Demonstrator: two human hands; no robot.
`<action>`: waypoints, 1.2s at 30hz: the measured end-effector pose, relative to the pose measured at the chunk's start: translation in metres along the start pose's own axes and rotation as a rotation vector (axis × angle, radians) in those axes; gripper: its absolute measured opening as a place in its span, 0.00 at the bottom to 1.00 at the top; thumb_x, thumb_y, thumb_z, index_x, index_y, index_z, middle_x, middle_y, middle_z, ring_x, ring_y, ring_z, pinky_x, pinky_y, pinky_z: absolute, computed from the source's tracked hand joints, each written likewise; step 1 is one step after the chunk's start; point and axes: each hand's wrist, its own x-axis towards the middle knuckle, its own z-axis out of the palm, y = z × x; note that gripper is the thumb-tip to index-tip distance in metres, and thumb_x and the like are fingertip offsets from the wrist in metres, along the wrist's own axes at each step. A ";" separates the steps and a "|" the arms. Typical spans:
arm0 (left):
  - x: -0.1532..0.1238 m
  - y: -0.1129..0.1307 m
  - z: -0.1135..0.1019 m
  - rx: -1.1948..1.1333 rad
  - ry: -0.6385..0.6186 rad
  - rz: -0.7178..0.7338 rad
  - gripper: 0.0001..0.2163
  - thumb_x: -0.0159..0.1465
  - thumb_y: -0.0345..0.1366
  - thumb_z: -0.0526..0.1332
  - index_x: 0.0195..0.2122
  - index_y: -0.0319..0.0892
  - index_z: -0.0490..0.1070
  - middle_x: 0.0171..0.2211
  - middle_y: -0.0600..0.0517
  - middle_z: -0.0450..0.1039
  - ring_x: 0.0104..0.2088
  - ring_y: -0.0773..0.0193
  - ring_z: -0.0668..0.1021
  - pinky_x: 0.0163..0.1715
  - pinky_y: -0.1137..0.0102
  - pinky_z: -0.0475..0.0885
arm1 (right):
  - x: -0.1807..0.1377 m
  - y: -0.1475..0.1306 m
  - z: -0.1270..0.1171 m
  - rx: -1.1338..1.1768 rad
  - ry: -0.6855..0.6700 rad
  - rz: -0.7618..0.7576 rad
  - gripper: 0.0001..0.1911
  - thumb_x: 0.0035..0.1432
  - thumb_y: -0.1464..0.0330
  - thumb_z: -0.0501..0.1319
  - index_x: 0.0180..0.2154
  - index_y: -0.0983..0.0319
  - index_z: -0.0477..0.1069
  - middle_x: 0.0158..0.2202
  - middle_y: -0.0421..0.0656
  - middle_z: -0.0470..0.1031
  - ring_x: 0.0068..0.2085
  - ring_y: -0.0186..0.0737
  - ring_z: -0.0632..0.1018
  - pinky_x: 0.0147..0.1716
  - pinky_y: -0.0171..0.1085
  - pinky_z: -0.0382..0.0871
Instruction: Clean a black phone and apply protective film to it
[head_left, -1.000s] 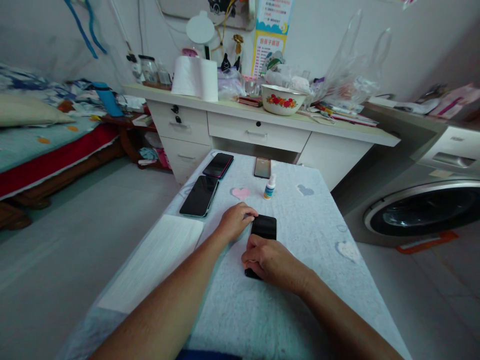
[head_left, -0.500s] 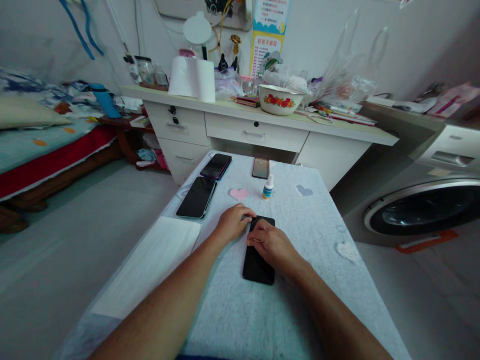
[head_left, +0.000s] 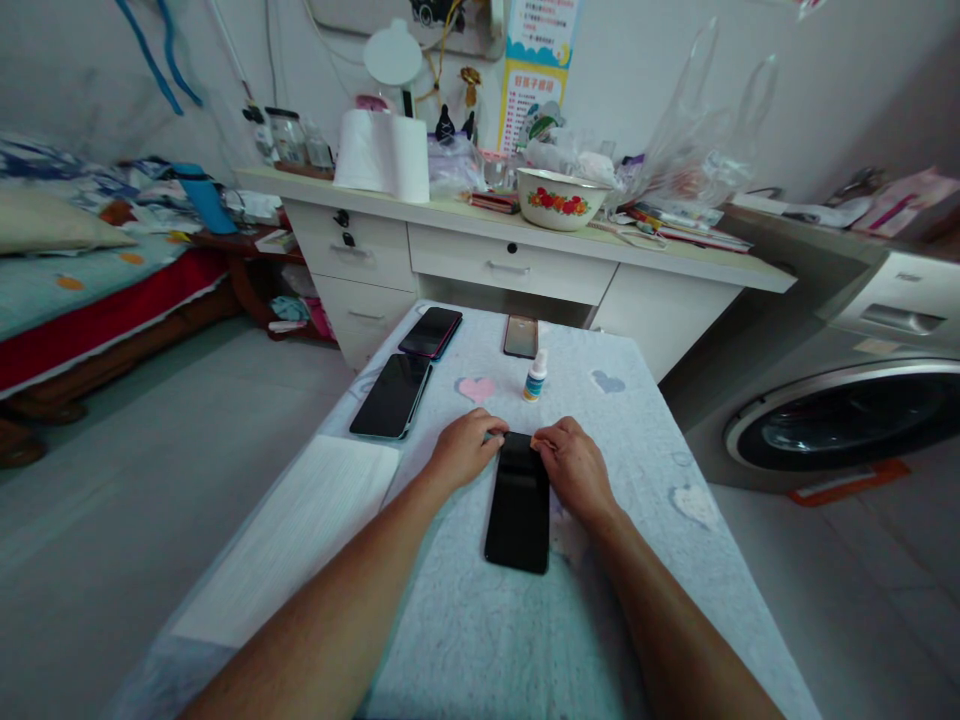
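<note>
A black smartphone (head_left: pixel 517 510) lies screen up on the cloth-covered table in front of me. My left hand (head_left: pixel 469 447) is closed at its upper left corner, fingertips pressed against the edge. Over the upper right corner, my right hand (head_left: pixel 574 462) pinches a small orange-tan piece (head_left: pixel 535 443) against the glass; most of it is hidden by the fingers, and its kind is unclear. Just beyond the phone stands a small white spray bottle (head_left: pixel 535 376) with a blue and yellow label.
Two dark phones (head_left: pixel 391 396) (head_left: pixel 431 332) lie at the table's left, and a smaller phone (head_left: pixel 521 336) at the far edge. White paper sheets (head_left: pixel 292 540) cover the left side. Behind stands a white desk (head_left: pixel 465 240) with a flowered bowl (head_left: pixel 562 198); a washing machine (head_left: pixel 847 360) is on the right.
My right hand has moved from the middle of the phone up and right to its upper right edge, uncovering the screen. My left hand stays at the upper left corner.
</note>
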 end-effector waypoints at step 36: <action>-0.001 0.002 0.000 0.032 -0.008 0.014 0.11 0.59 0.31 0.57 0.41 0.44 0.75 0.37 0.51 0.72 0.40 0.62 0.74 0.41 0.71 0.68 | -0.002 0.006 -0.007 0.025 -0.017 0.038 0.08 0.60 0.68 0.56 0.37 0.59 0.74 0.36 0.43 0.68 0.36 0.35 0.72 0.37 0.33 0.62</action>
